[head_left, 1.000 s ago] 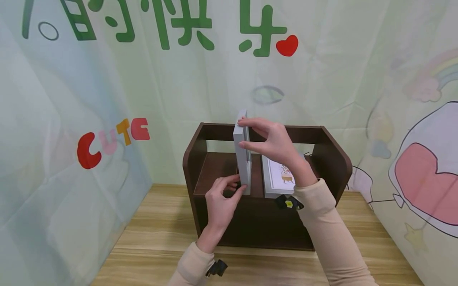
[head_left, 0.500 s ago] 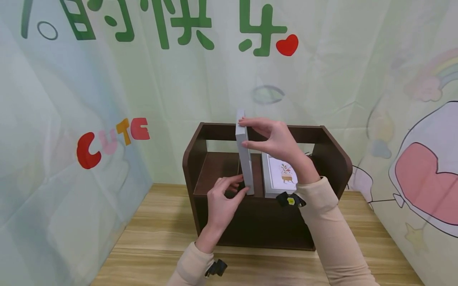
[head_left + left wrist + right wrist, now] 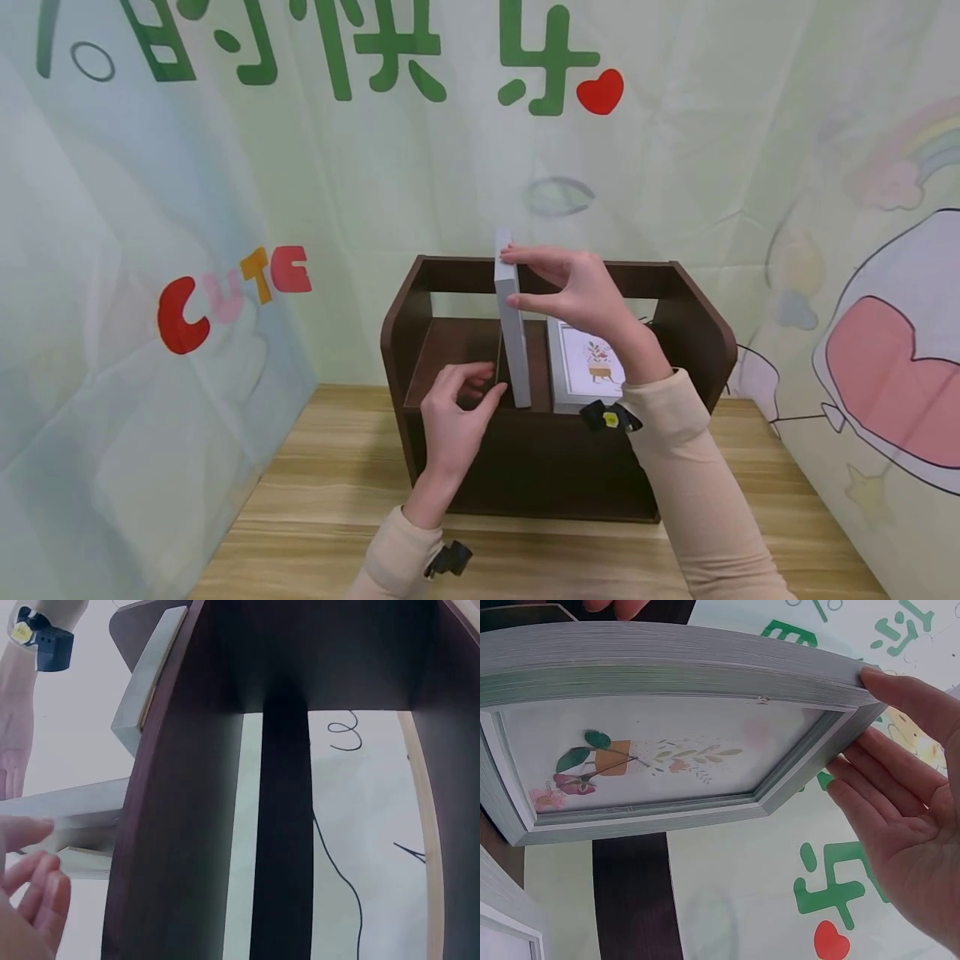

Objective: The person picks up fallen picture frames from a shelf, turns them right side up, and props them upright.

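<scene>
A light grey picture frame [image 3: 513,333] stands upright, nearly edge-on, on the upper level of a dark brown desktop shelf [image 3: 555,467]. My right hand [image 3: 588,292] pinches its upper end between thumb and fingers. In the right wrist view, the frame's front [image 3: 682,761] shows dried flowers and a printed plant behind its pane. Left of the frame's foot, my left hand [image 3: 452,429] has its fingers loosely bent and apart from it; the left wrist view shows these fingers [image 3: 49,907] holding nothing. A thin dark edge [image 3: 498,358] shows just left of the frame.
A second grey frame [image 3: 592,367] with a plant picture lies tilted back on the shelf's right part, partly behind my right wrist. Tall side panels [image 3: 401,333] bound the shelf. It stands on a wood-grain table [image 3: 322,475] before a printed curtain [image 3: 375,183].
My left hand has let go of the frame's lower end and drawn slightly left. The frame tilted a little to the right at its foot; my right hand still holds its top.
</scene>
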Demonstrator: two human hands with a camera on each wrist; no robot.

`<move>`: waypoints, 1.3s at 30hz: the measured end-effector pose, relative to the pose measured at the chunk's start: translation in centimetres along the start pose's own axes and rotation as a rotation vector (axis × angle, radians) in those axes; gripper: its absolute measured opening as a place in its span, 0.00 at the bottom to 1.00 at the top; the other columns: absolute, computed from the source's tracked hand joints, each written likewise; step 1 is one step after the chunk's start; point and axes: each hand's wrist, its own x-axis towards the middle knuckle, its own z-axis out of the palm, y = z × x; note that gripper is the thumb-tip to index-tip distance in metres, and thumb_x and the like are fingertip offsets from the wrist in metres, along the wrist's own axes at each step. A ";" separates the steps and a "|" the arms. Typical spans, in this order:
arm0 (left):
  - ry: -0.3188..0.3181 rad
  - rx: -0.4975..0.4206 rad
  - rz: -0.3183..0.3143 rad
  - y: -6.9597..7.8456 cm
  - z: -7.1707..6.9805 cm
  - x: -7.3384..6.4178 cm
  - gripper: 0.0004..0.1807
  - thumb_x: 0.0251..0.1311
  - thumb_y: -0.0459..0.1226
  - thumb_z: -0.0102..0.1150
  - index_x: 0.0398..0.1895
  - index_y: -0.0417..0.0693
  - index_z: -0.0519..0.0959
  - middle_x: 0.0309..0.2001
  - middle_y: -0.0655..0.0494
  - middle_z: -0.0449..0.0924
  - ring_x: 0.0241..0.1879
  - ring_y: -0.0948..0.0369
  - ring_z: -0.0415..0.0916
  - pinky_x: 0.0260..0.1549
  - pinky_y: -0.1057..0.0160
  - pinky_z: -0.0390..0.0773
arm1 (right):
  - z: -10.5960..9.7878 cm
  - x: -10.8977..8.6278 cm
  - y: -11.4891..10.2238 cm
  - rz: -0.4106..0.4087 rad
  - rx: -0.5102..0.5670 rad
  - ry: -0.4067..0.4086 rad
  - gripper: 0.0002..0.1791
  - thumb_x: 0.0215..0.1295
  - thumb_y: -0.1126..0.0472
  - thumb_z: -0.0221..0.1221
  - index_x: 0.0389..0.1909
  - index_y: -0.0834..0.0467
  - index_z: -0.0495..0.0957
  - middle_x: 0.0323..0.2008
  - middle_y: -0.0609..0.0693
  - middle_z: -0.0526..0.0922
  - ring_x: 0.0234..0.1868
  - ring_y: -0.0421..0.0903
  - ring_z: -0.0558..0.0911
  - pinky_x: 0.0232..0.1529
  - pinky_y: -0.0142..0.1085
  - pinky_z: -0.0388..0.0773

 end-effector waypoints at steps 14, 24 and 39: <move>-0.088 0.072 -0.157 0.0 0.1 0.5 0.15 0.49 0.33 0.70 0.42 0.46 0.83 0.38 0.53 0.84 0.38 0.58 0.82 0.39 0.59 0.82 | 0.1 0.0 0.3 0.001 0.036 0.001 0.26 0.55 0.67 0.66 0.57 0.64 0.75 0.60 0.56 0.76 0.65 0.44 0.71 0.66 0.35 0.65; -0.083 0.076 -0.152 0.0 0.4 0.7 0.12 0.50 0.34 0.70 0.40 0.46 0.84 0.37 0.53 0.85 0.37 0.57 0.83 0.39 0.58 0.82 | 0.1 0.0 0.2 0.001 0.039 0.004 0.26 0.54 0.68 0.66 0.57 0.64 0.75 0.59 0.57 0.76 0.65 0.45 0.71 0.66 0.35 0.65; -0.018 0.130 -0.082 -0.5 -0.5 1.0 0.09 0.49 0.30 0.68 0.36 0.45 0.85 0.33 0.55 0.86 0.31 0.61 0.84 0.32 0.58 0.82 | 0.3 0.1 0.1 -0.025 0.024 0.000 0.26 0.55 0.69 0.66 0.57 0.65 0.75 0.60 0.58 0.76 0.65 0.47 0.71 0.66 0.37 0.65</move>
